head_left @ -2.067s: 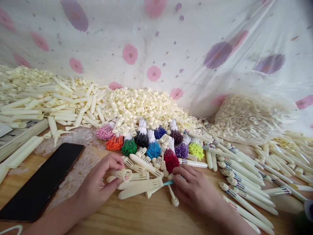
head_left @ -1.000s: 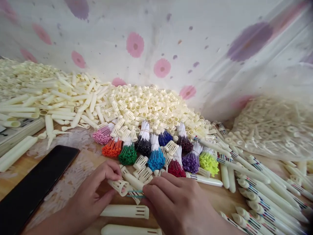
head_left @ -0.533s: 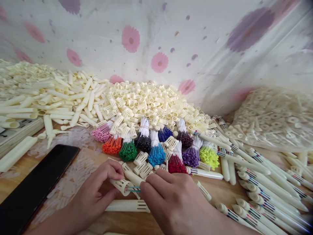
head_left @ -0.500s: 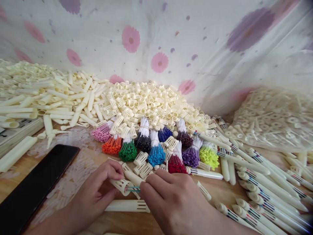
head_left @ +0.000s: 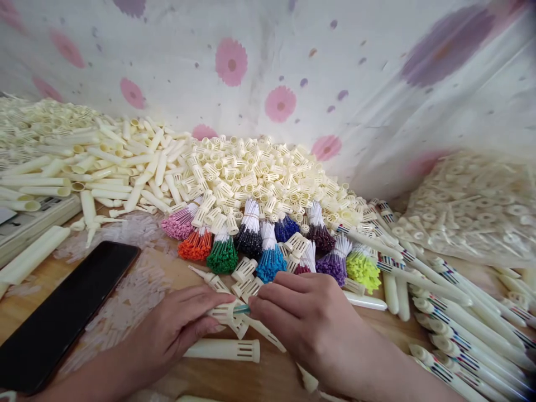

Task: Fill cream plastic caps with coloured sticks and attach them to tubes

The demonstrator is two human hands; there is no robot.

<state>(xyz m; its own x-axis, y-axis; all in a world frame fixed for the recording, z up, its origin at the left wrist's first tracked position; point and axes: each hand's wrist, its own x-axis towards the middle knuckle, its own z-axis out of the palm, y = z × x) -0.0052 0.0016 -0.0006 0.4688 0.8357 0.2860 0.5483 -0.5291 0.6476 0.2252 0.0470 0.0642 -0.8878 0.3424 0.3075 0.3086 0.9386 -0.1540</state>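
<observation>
My left hand [head_left: 167,326] is closed, pinching a cream slotted pen sleeve [head_left: 225,312] between thumb and fingers, its open end facing right. My right hand [head_left: 307,324] is closed too, fingertips gripping thin teal pen refills [head_left: 242,309] that reach into the sleeve's open end. How many refills it holds is hidden behind the fingers. Just below the hands lies a cream pen barrel [head_left: 221,350] with a slotted right end. Behind them stand bundles of colour-tipped refills, among them light blue [head_left: 271,263], green [head_left: 221,255] and purple [head_left: 333,268].
A heap of slotted sleeves [head_left: 251,167] and a pile of barrels [head_left: 113,159] stretch along the back. On the left lies a black phone [head_left: 71,312] beside scattered clear pieces [head_left: 125,301]. Assembled multicolour pens [head_left: 464,335] and a clear bag of parts [head_left: 477,206] occupy the right.
The teal refills and sleeve have come closer together, with less teal showing between my hands. My left hand has moved slightly right and its fingers now lie flatter along the sleeve.
</observation>
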